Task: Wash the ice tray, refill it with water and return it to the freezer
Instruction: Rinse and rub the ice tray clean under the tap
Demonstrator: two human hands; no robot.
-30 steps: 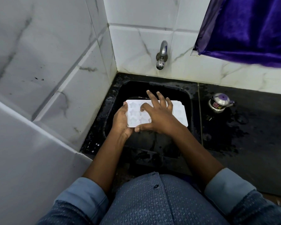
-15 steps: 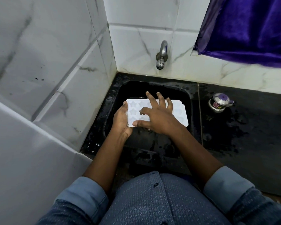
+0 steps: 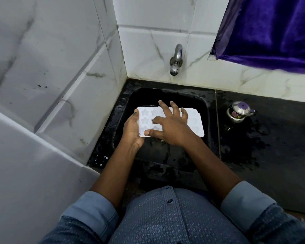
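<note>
A white ice tray point(image 3: 194, 123) with star-shaped cells is held flat over the black sink point(image 3: 203, 110). My left hand point(image 3: 132, 128) grips the tray's left end from the side and beneath. My right hand point(image 3: 171, 126) lies on top of the tray with fingers spread; its index finger is bent into a cell near the middle, and its thumb lies along the near edge. The hand covers the tray's middle cells. A chrome tap point(image 3: 176, 60) sticks out of the tiled wall above the sink, and no water runs from it.
A small steel kettle with a purple lid point(image 3: 239, 111) stands on the wet black counter point(image 3: 271, 148) to the right of the sink. White marble-look tiled walls point(image 3: 60, 67) close in the left and back. A purple curtain point(image 3: 271, 32) hangs at the upper right.
My right hand's index finger has shifted slightly across the tray's cells, a small rubbing motion. The tray and my left hand stay almost where they were.
</note>
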